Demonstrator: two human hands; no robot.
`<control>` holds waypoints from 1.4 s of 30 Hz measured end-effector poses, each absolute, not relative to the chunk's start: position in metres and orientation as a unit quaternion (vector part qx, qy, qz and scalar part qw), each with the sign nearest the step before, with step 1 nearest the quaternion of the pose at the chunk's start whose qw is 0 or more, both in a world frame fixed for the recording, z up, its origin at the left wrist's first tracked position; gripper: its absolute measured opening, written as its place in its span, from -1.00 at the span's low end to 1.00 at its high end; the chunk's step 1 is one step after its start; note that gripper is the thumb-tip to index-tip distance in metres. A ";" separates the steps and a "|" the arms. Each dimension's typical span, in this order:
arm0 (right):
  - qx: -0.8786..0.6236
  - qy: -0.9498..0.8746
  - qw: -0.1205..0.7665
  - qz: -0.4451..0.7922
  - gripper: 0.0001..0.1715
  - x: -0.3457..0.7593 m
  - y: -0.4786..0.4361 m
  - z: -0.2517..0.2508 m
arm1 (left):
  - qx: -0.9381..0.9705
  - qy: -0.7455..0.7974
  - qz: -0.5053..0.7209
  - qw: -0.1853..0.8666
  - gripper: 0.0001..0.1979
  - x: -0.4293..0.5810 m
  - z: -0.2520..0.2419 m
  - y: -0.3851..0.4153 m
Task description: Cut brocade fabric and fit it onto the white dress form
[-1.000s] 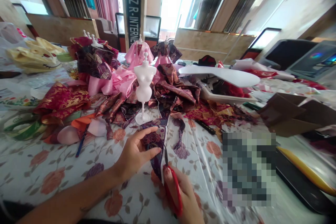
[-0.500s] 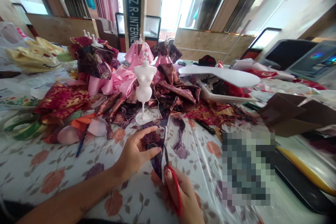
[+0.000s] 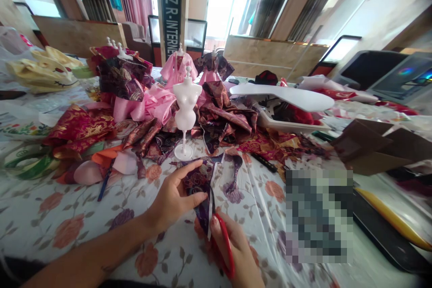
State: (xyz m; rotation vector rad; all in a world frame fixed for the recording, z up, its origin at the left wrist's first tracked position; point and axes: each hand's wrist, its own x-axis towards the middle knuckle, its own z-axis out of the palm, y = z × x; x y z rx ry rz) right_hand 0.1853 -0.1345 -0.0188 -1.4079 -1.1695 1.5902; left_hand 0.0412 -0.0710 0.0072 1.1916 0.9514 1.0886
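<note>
My left hand (image 3: 172, 198) pinches a piece of dark purple patterned fabric (image 3: 199, 182) flat against the floral tablecloth (image 3: 67, 220). My right hand (image 3: 236, 252) grips red-handled scissors (image 3: 222, 234), whose blades run up along the fabric's right edge. A white miniature dress form (image 3: 185, 108) stands on its stand just beyond the fabric. A narrow purple strip (image 3: 232, 175) lies to the right of the piece.
Heaps of brocade and pink satin scraps (image 3: 141, 99) and dressed mini mannequins (image 3: 177, 65) fill the table's middle. A white tabletop ironing board (image 3: 283, 96) sits right of them, brown cardboard pieces (image 3: 374, 144) farther right, yellow fabric (image 3: 43, 69) at far left, a blue pen (image 3: 103, 186) near me.
The purple fabric's far end has come free of the scrap pile and now lies nearer my left hand. Both hands stay almost in place.
</note>
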 end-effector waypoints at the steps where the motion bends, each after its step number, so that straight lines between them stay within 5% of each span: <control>1: -0.547 -0.455 0.350 0.609 -0.29 0.185 -0.135 -0.019 | 0.511 0.406 0.467 0.597 -0.38 0.040 0.007 -0.071; 28: -0.564 -0.420 0.375 0.604 -0.29 0.185 -0.138 -0.012 | 0.510 0.384 0.457 0.619 -0.33 0.041 0.006 -0.073; 35: -0.578 -0.424 0.361 0.597 -0.24 0.184 -0.137 -0.012 | 0.513 0.454 0.470 0.557 -0.58 0.035 -0.001 -0.064; 42: -0.575 -0.424 0.349 0.606 -0.21 0.185 -0.137 -0.013 | 0.498 0.430 0.488 0.574 -0.41 0.038 0.000 -0.063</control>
